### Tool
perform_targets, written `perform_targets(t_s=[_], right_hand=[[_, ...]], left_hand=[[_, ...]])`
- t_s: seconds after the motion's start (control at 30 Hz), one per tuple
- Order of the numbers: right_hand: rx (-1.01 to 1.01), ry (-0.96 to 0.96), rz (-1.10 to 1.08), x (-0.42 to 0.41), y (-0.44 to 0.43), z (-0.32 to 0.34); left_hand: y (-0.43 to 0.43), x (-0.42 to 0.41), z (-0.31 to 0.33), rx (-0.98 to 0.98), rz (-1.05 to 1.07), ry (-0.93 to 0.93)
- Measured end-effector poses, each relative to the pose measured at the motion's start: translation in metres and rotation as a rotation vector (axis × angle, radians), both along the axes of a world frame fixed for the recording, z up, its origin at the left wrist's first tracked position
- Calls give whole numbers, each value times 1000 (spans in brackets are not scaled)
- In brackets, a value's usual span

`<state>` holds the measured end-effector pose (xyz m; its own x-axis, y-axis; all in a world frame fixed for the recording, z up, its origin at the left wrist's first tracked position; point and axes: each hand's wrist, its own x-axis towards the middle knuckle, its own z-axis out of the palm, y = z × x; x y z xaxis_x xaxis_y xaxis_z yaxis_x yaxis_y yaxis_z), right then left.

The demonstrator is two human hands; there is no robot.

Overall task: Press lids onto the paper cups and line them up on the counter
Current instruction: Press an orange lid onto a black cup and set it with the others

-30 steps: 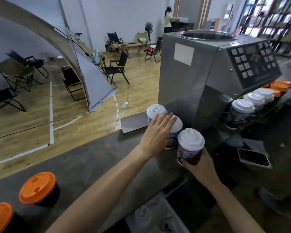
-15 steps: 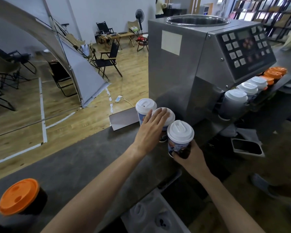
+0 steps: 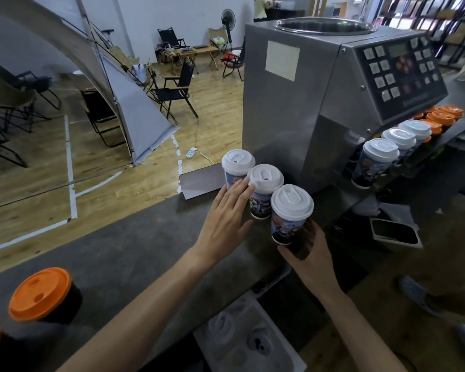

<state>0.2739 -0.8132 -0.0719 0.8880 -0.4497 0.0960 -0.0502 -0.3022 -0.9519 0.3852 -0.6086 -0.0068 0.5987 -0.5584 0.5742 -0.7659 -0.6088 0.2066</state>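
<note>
Six white-lidded cups (image 3: 291, 202); two orange-lidded cups (image 3: 39, 294) left, more right.

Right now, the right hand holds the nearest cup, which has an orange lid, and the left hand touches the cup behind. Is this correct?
No, the lid is white, not orange, as the head view shows. The rest stands: the right hand holds the nearest cup and the left hand touches the cup behind.

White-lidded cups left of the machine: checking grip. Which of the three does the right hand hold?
The nearest cup, its base in the right hand; it alone is gripped.
</note>
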Motion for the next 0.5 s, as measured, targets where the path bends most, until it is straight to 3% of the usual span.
perform_targets(t_s=[0.2, 0.4, 0.5], right_hand=[[78, 21, -110, -21, 35, 11], [108, 17, 277, -26, 134, 10], [52, -21, 459, -11, 181, 19]], left_hand=[[65, -49, -24, -55, 92, 93], [127, -103, -19, -101, 298, 65], [174, -117, -3, -60, 540, 0]])
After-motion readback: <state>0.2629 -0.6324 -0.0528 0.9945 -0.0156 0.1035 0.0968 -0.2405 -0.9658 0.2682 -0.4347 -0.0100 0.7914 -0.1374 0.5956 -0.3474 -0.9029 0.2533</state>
